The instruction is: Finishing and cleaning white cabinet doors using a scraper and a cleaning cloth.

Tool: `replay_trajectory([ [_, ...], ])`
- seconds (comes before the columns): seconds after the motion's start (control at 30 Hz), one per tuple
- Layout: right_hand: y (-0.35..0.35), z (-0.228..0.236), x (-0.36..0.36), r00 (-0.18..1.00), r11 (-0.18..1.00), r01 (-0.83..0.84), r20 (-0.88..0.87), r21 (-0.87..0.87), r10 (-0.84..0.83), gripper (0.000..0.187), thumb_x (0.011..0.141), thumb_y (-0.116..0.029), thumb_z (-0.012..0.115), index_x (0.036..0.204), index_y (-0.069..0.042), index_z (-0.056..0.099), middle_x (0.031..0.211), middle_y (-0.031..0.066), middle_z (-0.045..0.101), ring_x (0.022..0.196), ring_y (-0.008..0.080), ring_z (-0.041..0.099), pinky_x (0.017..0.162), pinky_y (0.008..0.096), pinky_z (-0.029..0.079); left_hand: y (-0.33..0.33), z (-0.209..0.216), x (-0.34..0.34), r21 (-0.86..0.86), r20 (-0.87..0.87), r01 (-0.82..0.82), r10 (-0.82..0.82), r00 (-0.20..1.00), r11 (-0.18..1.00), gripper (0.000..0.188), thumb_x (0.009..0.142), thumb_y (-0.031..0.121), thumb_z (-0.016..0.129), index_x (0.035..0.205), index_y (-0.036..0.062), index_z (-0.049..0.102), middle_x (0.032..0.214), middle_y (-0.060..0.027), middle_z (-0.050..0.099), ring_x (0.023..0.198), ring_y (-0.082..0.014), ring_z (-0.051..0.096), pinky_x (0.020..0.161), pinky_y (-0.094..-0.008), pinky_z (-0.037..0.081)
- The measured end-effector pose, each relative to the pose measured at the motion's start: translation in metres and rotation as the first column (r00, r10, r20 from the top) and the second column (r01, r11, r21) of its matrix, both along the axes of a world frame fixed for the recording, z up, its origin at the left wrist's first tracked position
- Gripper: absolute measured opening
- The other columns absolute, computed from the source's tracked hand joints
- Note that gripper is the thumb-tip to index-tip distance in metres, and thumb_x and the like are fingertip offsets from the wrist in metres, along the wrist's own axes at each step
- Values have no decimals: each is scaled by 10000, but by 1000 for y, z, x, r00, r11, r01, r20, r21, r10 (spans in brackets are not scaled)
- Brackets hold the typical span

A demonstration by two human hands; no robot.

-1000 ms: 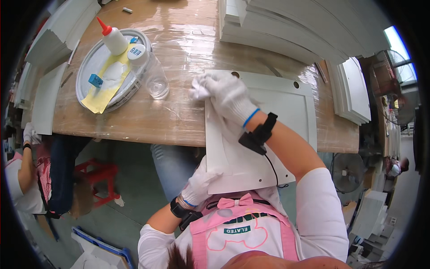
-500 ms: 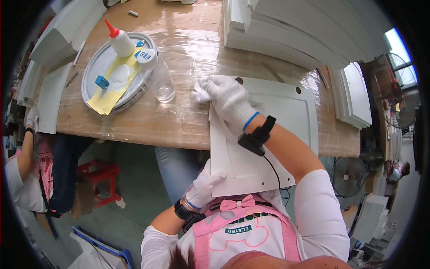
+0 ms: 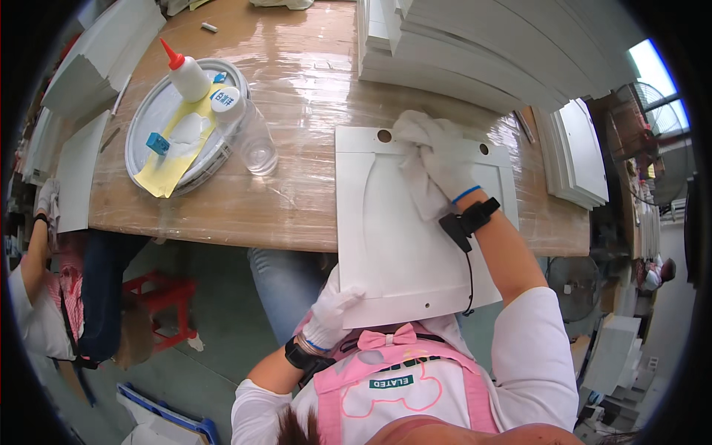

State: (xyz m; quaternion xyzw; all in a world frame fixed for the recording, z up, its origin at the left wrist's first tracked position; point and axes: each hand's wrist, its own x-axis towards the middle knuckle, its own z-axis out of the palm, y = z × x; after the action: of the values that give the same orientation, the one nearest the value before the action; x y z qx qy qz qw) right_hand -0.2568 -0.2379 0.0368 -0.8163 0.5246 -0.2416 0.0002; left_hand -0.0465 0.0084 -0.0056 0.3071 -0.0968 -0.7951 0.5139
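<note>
1. Across the upper half, wooden worktable (image 3: 297,215) under shiny clear film, long edge toward the person.
2. On the far right part of the table, tall stack of white panels (image 3: 475,44), more panels (image 3: 582,152) leaning just beside the table's right end.
3. Over the near table edge, white cabinet door panel (image 3: 393,245) with arched relief and two round holes at the far corners, lying flat, lower part past the edge above the lap.
4. On the left part of the table, round grey tray (image 3: 148,122) with yellow sheet (image 3: 167,167), glue bottle with red tip (image 3: 185,74), small blue block (image 3: 157,143) and white cap (image 3: 225,100).
5. Just beside the tray, clear plastic cup (image 3: 258,148), upright.
6. On the panel's far end, right hand (image 3: 445,167) in white glove, fingers spread flat, pressing white cloth (image 3: 419,159) on the surface between the two holes; black wrist strap (image 3: 467,220) with cable.
7. At the panel's near left corner, left hand (image 3: 331,315) in white glove, closed on the panel edge, holding it.
8. At the far left edge, another person's gloved hand (image 3: 46,200), apart from the table.
</note>
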Motion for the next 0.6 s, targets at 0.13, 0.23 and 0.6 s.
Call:
replay_trajectory([
  [0.13,6,14,-48,958,949,286,-9,132,-287,442,790,-65,551,1223,-134,601,1095,140,618,1070,367,545,924,466,447,1,-1,2,0,42,20,-20,999,1000,606,867,28,525,1445,47,345,1332,-110,522,1165,-213,565,968,-348,484],
  [0.23,18,16,-5,998,997,60,-26,46,-59,358,834,-76,517,1180,-107,608,1104,156,624,1065,369,549,920,459,446,0,-1,3,13,43,22,-22,999,1000,602,865,29,523,1442,51,353,1324,-110,528,1161,-210,568,963,-343,487],
  [0.6,21,-2,-20,971,971,-224,-107,-85,214,306,837,-52,532,1128,-78,621,1219,139,571,1015,375,561,871,444,478,6,-6,2,-18,26,-38,39,999,999,575,880,33,506,1433,34,347,1294,-127,538,1142,-231,583,947,-361,508],
])
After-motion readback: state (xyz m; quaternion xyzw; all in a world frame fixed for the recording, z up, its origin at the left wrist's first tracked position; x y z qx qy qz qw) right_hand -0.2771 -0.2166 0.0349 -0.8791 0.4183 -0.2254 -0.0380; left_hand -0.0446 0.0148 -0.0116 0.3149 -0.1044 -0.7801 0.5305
